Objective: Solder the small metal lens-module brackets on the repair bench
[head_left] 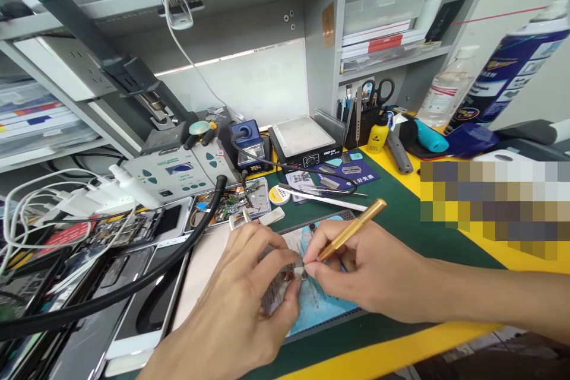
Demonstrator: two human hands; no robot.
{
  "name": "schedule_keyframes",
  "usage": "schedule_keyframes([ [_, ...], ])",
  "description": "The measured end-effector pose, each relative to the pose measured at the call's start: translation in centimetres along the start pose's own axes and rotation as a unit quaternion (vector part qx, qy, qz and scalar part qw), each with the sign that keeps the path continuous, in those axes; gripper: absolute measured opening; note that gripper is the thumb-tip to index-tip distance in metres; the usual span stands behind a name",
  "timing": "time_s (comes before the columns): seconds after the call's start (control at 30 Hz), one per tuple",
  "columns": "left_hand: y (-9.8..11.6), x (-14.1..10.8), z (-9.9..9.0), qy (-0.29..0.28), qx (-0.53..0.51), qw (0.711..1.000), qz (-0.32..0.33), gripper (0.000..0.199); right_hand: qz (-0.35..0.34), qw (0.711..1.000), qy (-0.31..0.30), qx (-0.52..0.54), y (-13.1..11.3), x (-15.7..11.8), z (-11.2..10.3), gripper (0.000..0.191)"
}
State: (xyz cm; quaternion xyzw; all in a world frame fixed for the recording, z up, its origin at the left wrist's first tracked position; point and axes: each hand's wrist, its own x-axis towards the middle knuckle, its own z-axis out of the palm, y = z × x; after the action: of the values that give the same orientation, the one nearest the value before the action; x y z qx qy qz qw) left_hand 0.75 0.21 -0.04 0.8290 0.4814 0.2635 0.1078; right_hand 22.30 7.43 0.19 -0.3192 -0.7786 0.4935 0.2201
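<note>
My right hand (pixel 356 267) is closed around a slim gold pen-like tool (pixel 354 228), its tip pointing down between the two hands. My left hand (pixel 249 297) pinches a small electronic part (pixel 290 273) between thumb and fingertips; its exact kind is too small to make out. The tool's tip is close to the part, but I cannot tell whether they touch. Both hands rest over a blue and white sheet (pixel 327 303) lying on a dark perforated pad (pixel 351 312). My fingers hide some of the part and the tool's tip.
A clear tray (pixel 262 205) of circuit boards lies behind my left hand. Further back stand a soldering station (pixel 178 169) and a small heating plate (pixel 303 136). A thick black hose (pixel 178 255) crosses several phones (pixel 146 291) at left. A yellow bottle (pixel 378 135) stands back right.
</note>
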Motion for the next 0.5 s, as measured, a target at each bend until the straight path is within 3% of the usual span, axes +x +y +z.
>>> schedule_keyframes([
  [0.5,-0.03,-0.02,-0.03,-0.003,0.002,1.0,-0.003,0.02,0.007,1.0,0.0,-0.003,0.08,-0.12,-0.03,0.004],
])
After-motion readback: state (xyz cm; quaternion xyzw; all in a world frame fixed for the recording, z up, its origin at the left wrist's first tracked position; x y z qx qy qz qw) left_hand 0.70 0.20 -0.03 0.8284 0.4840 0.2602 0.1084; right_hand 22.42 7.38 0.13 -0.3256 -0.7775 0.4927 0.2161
